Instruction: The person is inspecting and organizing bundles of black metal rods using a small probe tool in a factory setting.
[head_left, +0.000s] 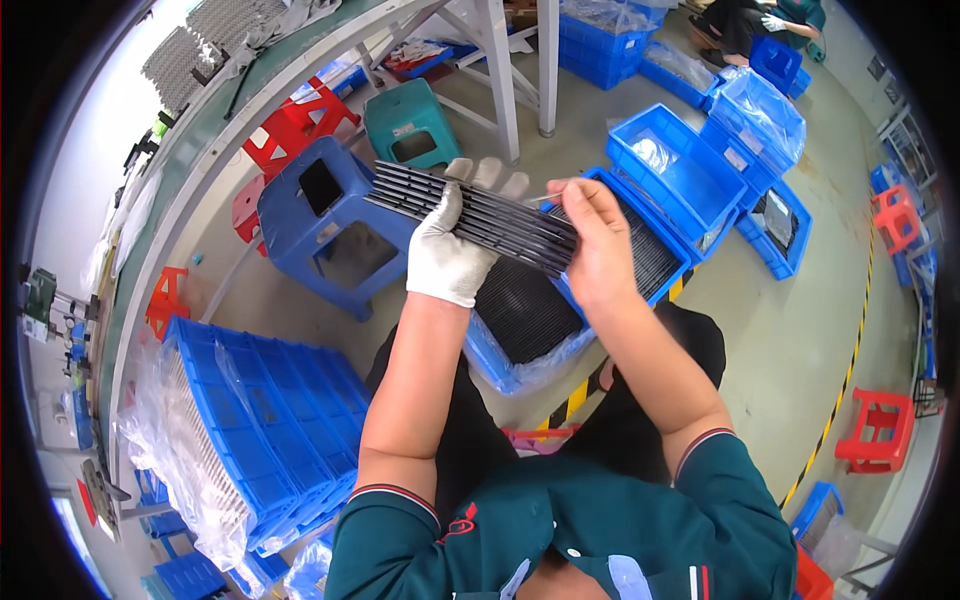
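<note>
My left hand (pixel 445 250), in a white glove, is closed around a slatted black part (pixel 480 215) made of several long parallel bars. The part is tilted, its right end lower. My bare right hand (pixel 600 235) is at that right end, thumb and fingers pinching a thin, light-coloured tool (pixel 542 198) whose tip reaches the bars; its kind cannot be made out. Below the hands stands a blue crate (pixel 490 360) lined with clear plastic, with ribbed black parts (pixel 525 310) in it. Another blue crate (pixel 680 262) to the right holds similar black parts.
Blue crates (pixel 255 420) are stacked at my left, near a blue stool (pixel 300 225) and a green stool (pixel 410 115). A long workbench (pixel 225 130) runs along the left. More blue crates (pixel 690 190) stand to the right. Another person (pixel 770 30) sits at the far right.
</note>
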